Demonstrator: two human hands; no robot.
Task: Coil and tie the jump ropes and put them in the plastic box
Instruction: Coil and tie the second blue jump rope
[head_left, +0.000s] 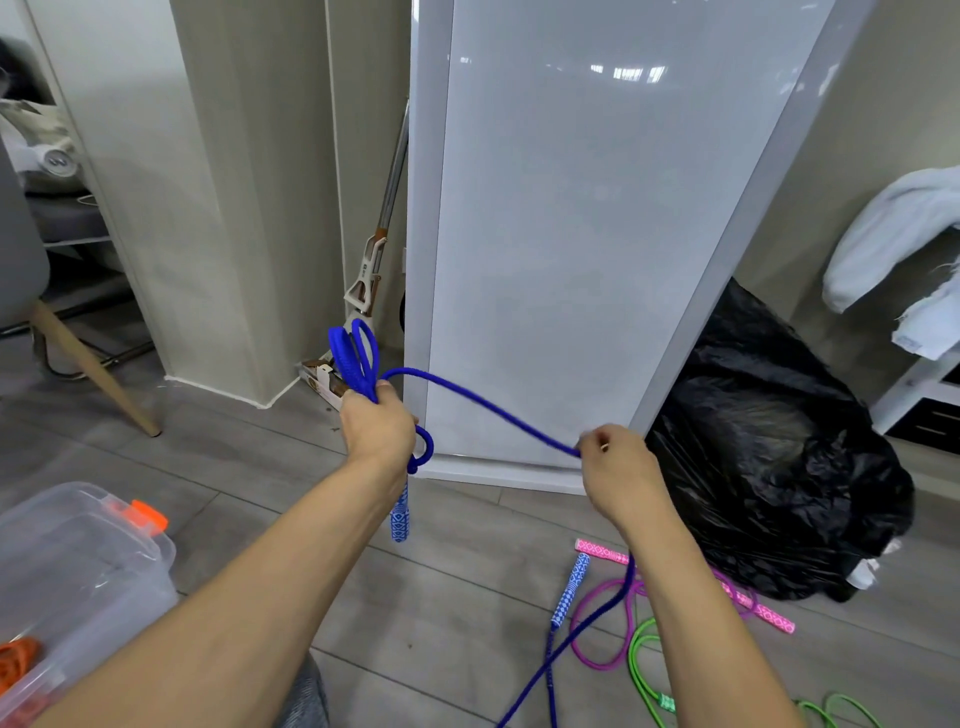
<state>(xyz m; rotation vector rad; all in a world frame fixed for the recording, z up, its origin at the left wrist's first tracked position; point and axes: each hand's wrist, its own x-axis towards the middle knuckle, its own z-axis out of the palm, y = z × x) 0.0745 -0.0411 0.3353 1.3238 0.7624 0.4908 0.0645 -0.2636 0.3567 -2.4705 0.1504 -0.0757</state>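
Note:
My left hand (376, 423) grips a bundle of loops of the blue jump rope (483, 402), raised in front of me; loops stick up above the fist and one patterned blue handle (400, 517) hangs below it. From the fist the rope arcs right to my right hand (615, 460), which pinches it. The rope runs on down to the floor, where its other blue handle (570, 590) lies. A pink jump rope (602, 552) and a green jump rope (641, 670) lie loose on the floor at the lower right. The clear plastic box (78, 571) stands at the lower left.
An orange rope (15, 662) lies inside the box, which has an orange latch (148, 514). A white panel (571, 234) leans ahead, a black rubbish bag (779, 467) sits to its right. A chair leg (93, 364) is at the left, a mop (371, 270) stands in the corner.

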